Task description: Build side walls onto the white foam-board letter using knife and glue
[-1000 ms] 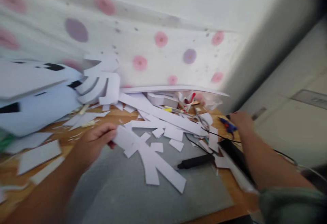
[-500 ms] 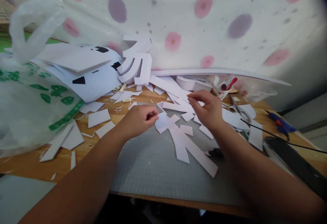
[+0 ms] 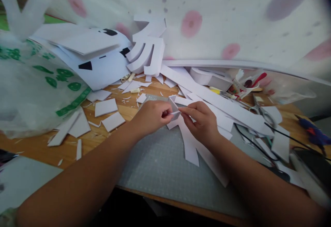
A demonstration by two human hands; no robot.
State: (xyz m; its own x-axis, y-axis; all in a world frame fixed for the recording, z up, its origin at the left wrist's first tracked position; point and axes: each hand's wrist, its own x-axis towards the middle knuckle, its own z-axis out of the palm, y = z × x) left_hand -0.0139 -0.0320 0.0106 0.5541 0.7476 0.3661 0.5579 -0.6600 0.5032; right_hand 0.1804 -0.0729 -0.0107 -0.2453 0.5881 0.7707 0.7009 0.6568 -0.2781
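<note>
My left hand (image 3: 152, 116) and my right hand (image 3: 201, 121) meet above the grey cutting mat (image 3: 160, 165). Both pinch a small piece of white card (image 3: 174, 114) between their fingertips. Under the hands lies a white cut-out shape (image 3: 192, 147) made of crossing strips, flat on the mat. A finished white cut-out character (image 3: 148, 49) leans against the dotted cloth (image 3: 207, 20) at the back.
White card offcuts (image 3: 104, 108) litter the wooden table (image 3: 51, 151). A plastic bag with green print (image 3: 33, 85) fills the left. Scissors (image 3: 258, 109), a black cable (image 3: 258, 144), a blue glue gun (image 3: 314, 134) and a cup of tools (image 3: 240, 87) lie to the right.
The view swung left and down. My right hand came from the glue gun at the right to the middle and now pinches the card piece together with my left hand.
</note>
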